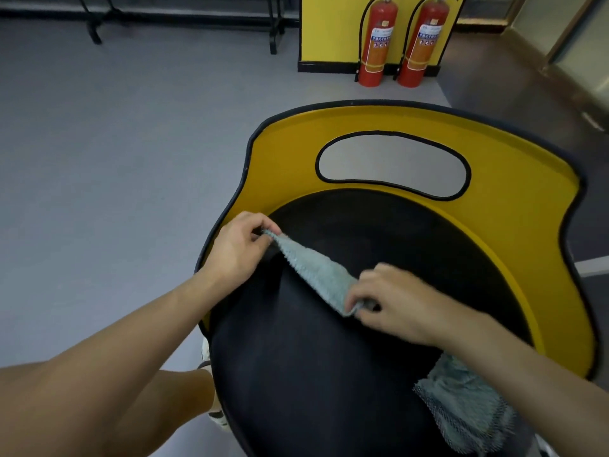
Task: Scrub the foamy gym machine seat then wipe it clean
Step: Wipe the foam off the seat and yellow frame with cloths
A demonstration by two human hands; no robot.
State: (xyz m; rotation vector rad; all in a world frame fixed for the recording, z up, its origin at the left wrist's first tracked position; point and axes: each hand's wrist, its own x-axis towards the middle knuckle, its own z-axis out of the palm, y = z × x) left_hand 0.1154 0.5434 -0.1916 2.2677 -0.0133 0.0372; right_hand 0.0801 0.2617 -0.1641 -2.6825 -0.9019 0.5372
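Observation:
A black padded seat with a yellow backrest fills the lower right of the head view. A pale blue-green cloth is stretched in a strip above the seat. My left hand pinches its far corner near the seat's left rim. My right hand pinches its near end over the middle of the seat. A second blue-green cloth with a mesh side lies on the seat's near right edge, partly under my right forearm. No foam shows on the seat.
Two red fire extinguishers stand against a yellow pillar behind the seat. Black rack legs stand at the far left on the grey floor. My leg and shoe are just left of the seat.

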